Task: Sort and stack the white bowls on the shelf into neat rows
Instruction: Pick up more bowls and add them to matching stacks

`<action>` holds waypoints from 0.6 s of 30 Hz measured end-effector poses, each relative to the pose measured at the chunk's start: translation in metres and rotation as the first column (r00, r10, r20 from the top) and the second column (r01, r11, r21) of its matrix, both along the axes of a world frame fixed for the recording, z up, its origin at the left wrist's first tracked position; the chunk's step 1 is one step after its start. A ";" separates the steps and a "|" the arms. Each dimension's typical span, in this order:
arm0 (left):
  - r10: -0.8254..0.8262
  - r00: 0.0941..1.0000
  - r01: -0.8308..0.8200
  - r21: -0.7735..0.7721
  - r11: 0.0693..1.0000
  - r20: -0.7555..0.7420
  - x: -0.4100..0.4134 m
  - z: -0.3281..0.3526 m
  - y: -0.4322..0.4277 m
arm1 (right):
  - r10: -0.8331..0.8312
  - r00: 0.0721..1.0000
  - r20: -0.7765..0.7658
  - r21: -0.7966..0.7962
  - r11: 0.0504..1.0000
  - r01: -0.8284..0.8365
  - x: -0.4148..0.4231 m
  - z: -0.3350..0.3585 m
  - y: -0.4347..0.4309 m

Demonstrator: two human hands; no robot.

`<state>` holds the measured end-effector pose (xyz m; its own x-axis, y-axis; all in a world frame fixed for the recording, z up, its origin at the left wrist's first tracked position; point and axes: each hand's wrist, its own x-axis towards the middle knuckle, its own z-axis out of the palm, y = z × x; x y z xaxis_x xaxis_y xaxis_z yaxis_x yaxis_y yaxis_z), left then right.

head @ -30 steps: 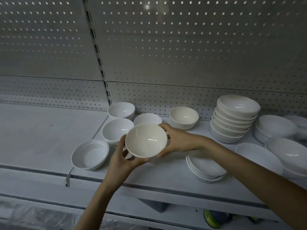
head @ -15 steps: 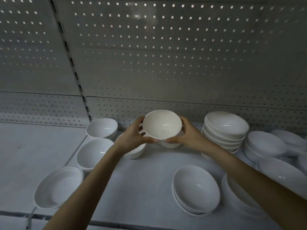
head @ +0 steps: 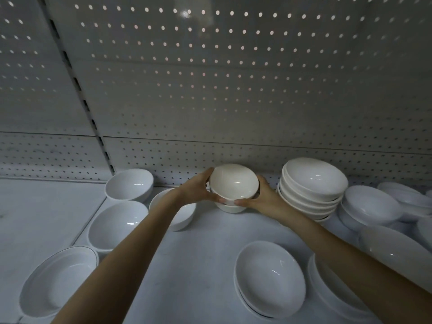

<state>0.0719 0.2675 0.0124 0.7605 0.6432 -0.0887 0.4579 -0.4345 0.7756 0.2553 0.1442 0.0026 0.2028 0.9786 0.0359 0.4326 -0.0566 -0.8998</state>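
A small cream-white bowl (head: 233, 182) is held at the back of the shelf, nested into another small bowl (head: 230, 208) that stands on the shelf. My left hand (head: 198, 189) grips its left side and my right hand (head: 263, 197) grips its right side, thumbs under the rim. Right of it stands a tall stack of wider white bowls (head: 311, 190). Three single bowls sit left of my hands: one at the back (head: 129, 184), one in front of it (head: 117, 224), and one partly hidden by my left forearm (head: 184, 213).
A shallow oval dish (head: 57, 280) lies at the front left. A short stack of shallow bowls (head: 268, 279) sits front centre, more stacks (head: 371, 204) crowd the right side. The perforated back panel (head: 210, 90) rises behind the white shelf (head: 198, 253).
Both hands carried the small bowl from the front of the shelf toward the back and lowered it onto the other small bowl there. The camera moved closer.
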 end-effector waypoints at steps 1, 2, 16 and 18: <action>-0.002 1.000 0.002 -0.003 1.000 -0.012 0.001 -0.001 0.000 | -0.014 1.000 -0.005 -0.011 1.000 0.014 0.003 -0.004 0.001; -0.007 1.000 0.007 -0.003 1.000 -0.020 0.003 -0.002 0.001 | -0.035 0.999 -0.006 -0.030 0.999 0.034 0.003 -0.005 0.002; 0.049 0.997 -0.046 0.054 0.997 -0.066 0.003 -0.008 -0.014 | -0.072 0.997 -0.025 -0.130 0.989 0.068 0.001 -0.019 0.005; 0.118 0.993 -0.118 0.088 0.989 0.010 -0.004 -0.005 -0.036 | -0.103 0.995 0.007 -0.099 0.990 0.103 -0.005 -0.015 0.001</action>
